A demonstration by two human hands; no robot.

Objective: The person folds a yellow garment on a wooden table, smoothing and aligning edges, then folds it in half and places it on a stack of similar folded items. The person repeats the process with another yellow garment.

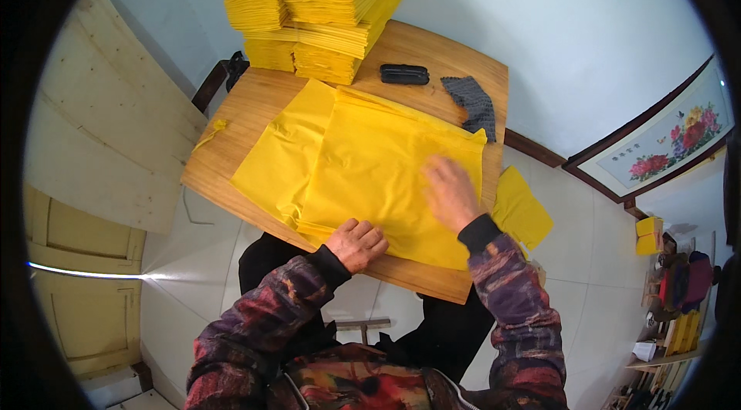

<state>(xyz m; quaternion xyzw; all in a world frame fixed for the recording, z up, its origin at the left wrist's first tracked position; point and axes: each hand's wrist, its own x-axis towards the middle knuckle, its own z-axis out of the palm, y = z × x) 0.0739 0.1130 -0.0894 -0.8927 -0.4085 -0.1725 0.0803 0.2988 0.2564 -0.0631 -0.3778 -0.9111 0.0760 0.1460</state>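
Note:
A large yellow sheet [378,167], thin and creased like fabric or plastic film, lies folded across the wooden table. Its left part is a separate flap or layer, and a thick rolled ridge runs along its far side. My left hand [356,245] is closed at the sheet's near edge, its fingers curled down on the material. Over the right part of the sheet is my right hand [450,192], slightly blurred, with fingers stretched out and nothing visible in them. Whether its fingertips touch the sheet I cannot tell.
Tied stacks of folded yellow material [324,1] rise at the table's [444,47] far left. A black case [404,74] and a dark grey cloth [472,105] lie beyond the sheet. Another yellow piece [522,208] shows past the table's right edge. A framed flower picture [664,136] leans right.

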